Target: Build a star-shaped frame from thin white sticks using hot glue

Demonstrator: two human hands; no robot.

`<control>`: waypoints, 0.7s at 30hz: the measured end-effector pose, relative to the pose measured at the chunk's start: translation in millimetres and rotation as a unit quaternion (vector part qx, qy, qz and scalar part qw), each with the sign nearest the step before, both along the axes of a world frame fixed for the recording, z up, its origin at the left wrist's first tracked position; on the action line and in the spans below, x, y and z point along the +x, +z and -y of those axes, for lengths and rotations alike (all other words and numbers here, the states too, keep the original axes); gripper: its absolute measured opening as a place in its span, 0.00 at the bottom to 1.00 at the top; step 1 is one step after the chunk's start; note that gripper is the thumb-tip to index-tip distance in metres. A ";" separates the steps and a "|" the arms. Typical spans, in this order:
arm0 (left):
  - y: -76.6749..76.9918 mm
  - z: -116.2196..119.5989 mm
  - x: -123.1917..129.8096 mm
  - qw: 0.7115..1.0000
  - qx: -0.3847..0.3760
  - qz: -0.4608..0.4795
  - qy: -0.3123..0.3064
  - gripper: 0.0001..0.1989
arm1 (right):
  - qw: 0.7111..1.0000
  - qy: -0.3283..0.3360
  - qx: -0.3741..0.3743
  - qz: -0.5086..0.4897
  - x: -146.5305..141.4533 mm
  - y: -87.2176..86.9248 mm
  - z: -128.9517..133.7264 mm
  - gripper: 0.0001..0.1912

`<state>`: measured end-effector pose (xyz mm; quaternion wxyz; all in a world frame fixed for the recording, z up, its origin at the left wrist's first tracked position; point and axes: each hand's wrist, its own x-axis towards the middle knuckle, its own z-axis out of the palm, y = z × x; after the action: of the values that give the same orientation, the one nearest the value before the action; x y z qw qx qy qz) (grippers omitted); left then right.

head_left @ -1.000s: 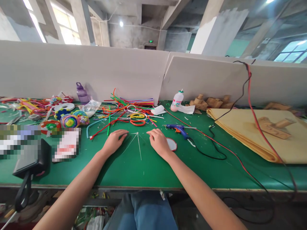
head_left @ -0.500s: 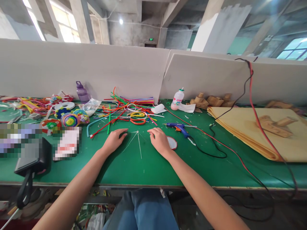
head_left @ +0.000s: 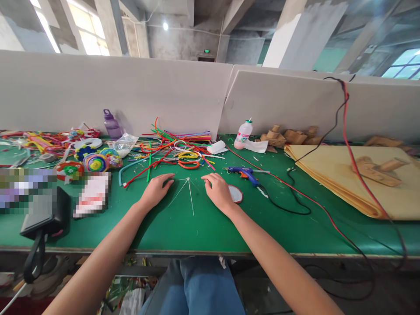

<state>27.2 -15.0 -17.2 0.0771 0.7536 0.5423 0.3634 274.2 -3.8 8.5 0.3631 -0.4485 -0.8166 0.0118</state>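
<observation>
My left hand (head_left: 158, 189) and my right hand (head_left: 217, 190) are both above the green table (head_left: 210, 232), palms turned down. Between them lies a small frame of thin white sticks (head_left: 190, 197), whose sticks spread from one joint; I take it as the centre of my clock.

My left hand is at nine o'clock, half open, with the thumb apart from the bent index finger. I see nothing held in it; one stick ends just beside its fingertips, but whether they touch I cannot tell. My right hand is at three o'clock, also loosely bent and half open, and I see no object in it.

Just past my right hand, near three o'clock, is a white disc (head_left: 236, 194) with red edge, partly covered. The blue glue gun (head_left: 246, 174) lies between two and three o'clock, the orange-handled scissors (head_left: 188, 166) at twelve.
</observation>
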 end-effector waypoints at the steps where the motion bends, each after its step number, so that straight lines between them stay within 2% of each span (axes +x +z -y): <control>1: 0.0 -0.1 0.0 1.000 0.001 0.000 0.000 0.16 | 1.000 0.000 0.000 -0.001 -0.1 0.2 0.3 0.14; 11: 0.3 -0.4 -0.1 1.000 -0.001 0.002 0.000 0.15 | 1.000 0.009 0.007 -0.017 -0.2 -0.1 0.8 0.15; 15: -0.2 -0.8 -0.1 1.000 0.001 0.001 -0.001 0.15 | 0.998 0.054 0.035 -0.018 -1.5 3.6 4.8 0.22; 21: -1.2 -1.4 -0.4 1.000 0.001 0.000 -0.003 0.16 | 0.991 0.103 0.062 0.051 -3.3 5.0 9.5 0.30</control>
<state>26.8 -13.6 -18.4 0.0775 0.7549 0.5400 0.3640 270.9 -13.3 13.5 0.3450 -0.3389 -0.8749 -0.0246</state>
